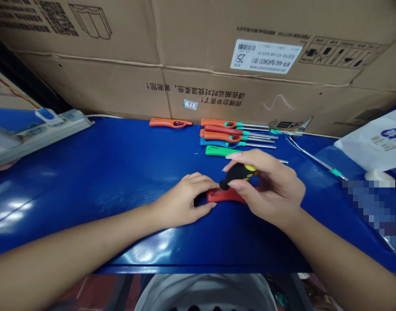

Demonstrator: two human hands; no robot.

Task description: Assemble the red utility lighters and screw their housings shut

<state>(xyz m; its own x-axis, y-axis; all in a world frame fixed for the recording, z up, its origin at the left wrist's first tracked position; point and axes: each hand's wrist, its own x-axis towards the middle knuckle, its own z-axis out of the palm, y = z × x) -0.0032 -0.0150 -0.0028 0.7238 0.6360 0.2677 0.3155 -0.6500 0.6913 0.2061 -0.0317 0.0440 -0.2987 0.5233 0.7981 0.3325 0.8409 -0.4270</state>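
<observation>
A red lighter body [222, 195] lies on the blue table, with thin dark marks or wires showing near its left end. My left hand [185, 198] pinches that left end between thumb and fingers. Above the lighter, my right hand [272, 185] is closed round a black-and-yellow screwdriver [238, 175]. Only its rounded handle shows; its shaft and tip cannot be made out. My right hand hides the right part of the red lighter. Just beyond my hands lies a green lighter [219, 150], partly covered by my right fingers.
Several long-nosed lighters [217, 135] lie stacked behind the green one. An orange lighter body [162, 122] sits to their left. A large cardboard box [120, 82] walls off the back. A power strip [68, 123] is at left; a metal rod [314, 160] and white bag [373, 142] are at right.
</observation>
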